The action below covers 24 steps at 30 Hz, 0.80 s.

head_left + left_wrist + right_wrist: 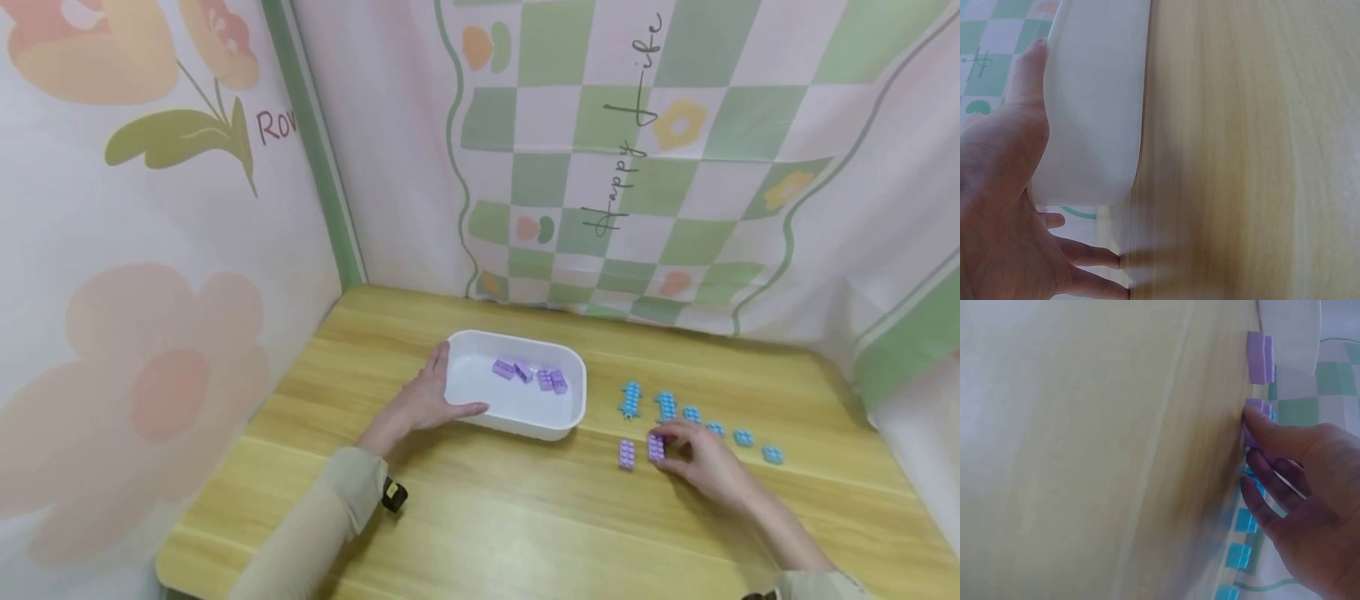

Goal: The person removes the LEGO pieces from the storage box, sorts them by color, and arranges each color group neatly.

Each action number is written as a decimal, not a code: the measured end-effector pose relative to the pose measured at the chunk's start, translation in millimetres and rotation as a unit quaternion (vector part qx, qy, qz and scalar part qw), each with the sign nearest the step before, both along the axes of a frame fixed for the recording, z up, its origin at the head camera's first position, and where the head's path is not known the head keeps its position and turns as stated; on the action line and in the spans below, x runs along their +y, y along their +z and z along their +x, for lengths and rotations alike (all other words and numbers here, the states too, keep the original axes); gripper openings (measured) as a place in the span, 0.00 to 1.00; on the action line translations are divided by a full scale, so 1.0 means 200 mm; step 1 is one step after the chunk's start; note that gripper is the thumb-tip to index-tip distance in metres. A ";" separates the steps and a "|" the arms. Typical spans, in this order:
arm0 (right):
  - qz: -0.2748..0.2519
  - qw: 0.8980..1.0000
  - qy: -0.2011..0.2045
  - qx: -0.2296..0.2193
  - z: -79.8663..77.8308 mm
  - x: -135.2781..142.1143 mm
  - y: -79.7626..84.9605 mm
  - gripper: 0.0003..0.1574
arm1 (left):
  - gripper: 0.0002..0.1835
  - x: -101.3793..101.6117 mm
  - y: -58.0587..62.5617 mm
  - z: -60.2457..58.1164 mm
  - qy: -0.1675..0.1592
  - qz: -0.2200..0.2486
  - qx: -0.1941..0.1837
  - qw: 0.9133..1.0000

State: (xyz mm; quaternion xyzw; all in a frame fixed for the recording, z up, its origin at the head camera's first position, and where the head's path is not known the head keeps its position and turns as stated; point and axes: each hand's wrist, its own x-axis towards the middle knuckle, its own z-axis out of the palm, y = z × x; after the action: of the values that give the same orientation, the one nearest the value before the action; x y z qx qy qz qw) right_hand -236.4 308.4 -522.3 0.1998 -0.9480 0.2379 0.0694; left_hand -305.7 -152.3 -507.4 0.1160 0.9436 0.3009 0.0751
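Note:
In the head view, my left hand (pixel 423 400) rests against the left end of a white plastic tub (pixel 517 423). Its thumb lies along the near rim, and its fingers are fairly straight. Several purple toy bricks lie inside the tub, among them a purple brick (pixel 504 368) near the middle. To the right, my right hand (pixel 708 462) pinches a purple building brick (pixel 656 448) between thumb and fingers, at the tabletop. Beside it on the left stands another purple brick (pixel 626 455). The right wrist view shows the thumb partly covering the pinched brick (pixel 1259 403).
Behind the purple bricks runs a row of blue pieces, from a long blue piece (pixel 632 400) to a small blue brick (pixel 772 454) at the right. Everything stands on a wooden table (pixel 480 517). Printed curtains (pixel 405 167) hang along the back and left.

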 end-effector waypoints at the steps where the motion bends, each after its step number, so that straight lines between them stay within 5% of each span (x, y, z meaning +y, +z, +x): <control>1: -0.002 1.000 -0.002 0.000 0.00 0.00 0.00 0.26 | 0.76 0.00 0.00 0.00 0.001 -0.002 -0.001 1.000; 24: -0.043 0.997 -0.006 0.058 0.01 0.01 -0.09 0.29 | 0.76 0.00 -0.01 0.00 -0.004 0.000 0.003 1.000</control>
State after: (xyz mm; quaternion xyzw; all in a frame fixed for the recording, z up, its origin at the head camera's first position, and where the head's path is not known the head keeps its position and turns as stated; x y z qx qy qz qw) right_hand -233.6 310.5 -539.8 0.2042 -0.9324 0.2663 0.1341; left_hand -306.2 -152.1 -509.0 0.1204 0.9433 0.3004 0.0739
